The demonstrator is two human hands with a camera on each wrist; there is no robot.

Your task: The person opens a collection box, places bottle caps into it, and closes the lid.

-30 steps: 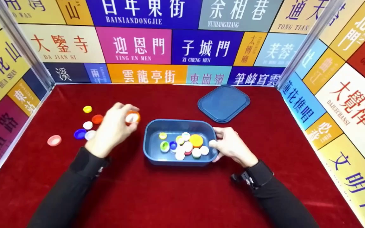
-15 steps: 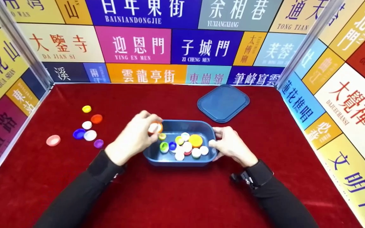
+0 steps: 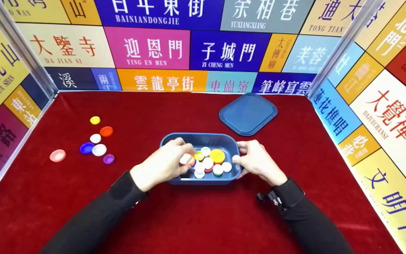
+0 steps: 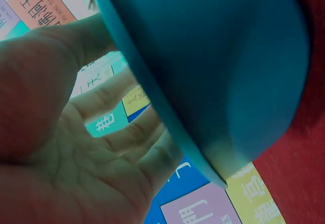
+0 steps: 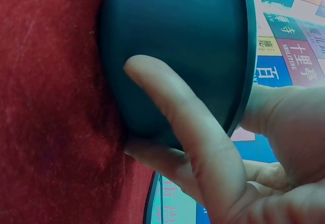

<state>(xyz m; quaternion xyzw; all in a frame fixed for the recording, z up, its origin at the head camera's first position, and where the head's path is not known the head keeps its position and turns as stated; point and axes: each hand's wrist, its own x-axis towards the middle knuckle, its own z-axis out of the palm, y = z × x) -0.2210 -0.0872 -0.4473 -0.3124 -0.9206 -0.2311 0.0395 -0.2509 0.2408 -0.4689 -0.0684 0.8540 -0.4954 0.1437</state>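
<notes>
My left hand (image 3: 164,162) is over the left half of a blue plastic box (image 3: 206,181) in the head view, its fingertips reaching below the rim. It pinches an orange and white bottle cap (image 3: 187,159). Several caps lie in the box, among them an orange-yellow cap (image 3: 217,156) and a white cap (image 3: 227,167); my left hand hides the box's left part. My right hand (image 3: 257,160) grips the right end, thumb at the rim and fingers against the outer wall (image 5: 177,36). The left wrist view shows the box's outer side (image 4: 213,71), which hides my left fingertips.
Left of the box on the red cloth (image 3: 203,218) lie a pink cap (image 3: 57,155), a blue cap (image 3: 86,148), a purple cap (image 3: 109,159), a red-orange cap (image 3: 106,131), a yellow cap (image 3: 95,120) and white ones. A blue lid (image 3: 248,114) lies behind the box, near the printed back wall.
My left hand has carried the orange and white cap rightward from beside the box to inside it. The purple cap it covered now shows. My right hand has stayed on the box.
</notes>
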